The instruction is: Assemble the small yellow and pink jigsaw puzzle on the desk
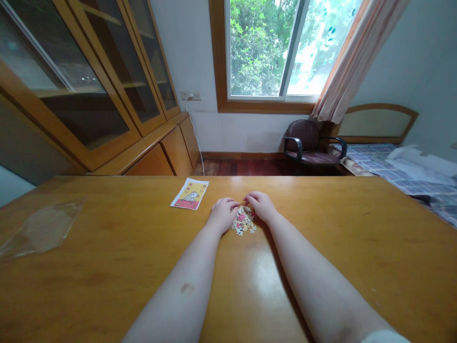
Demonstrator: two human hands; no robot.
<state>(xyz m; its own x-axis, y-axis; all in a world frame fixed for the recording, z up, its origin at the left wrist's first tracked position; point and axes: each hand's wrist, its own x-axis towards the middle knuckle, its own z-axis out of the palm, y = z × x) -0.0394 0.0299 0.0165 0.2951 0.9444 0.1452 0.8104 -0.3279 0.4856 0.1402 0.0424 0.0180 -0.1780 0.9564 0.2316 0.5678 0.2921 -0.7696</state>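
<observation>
A small heap of jigsaw puzzle pieces [243, 222], pale with some pink ones, lies on the wooden table [124, 276]. At the heap's left edge rests my left hand [223, 213], palm down, its fingers loosely bent and touching the pieces. My right hand [262, 206] curves around the far right side, fingers apart and tips close to the heap. Neither hand visibly grips a piece. Left of my left hand, a picture card [190, 194] with a white cartoon animal on yellow and pink lies flat.
A clear plastic bag [43, 226] lies on the table's left side. Beyond the table's far edge are a glass-door cabinet [107, 62], a white cord [194, 128], an armchair [309, 143] and a bed [378, 155].
</observation>
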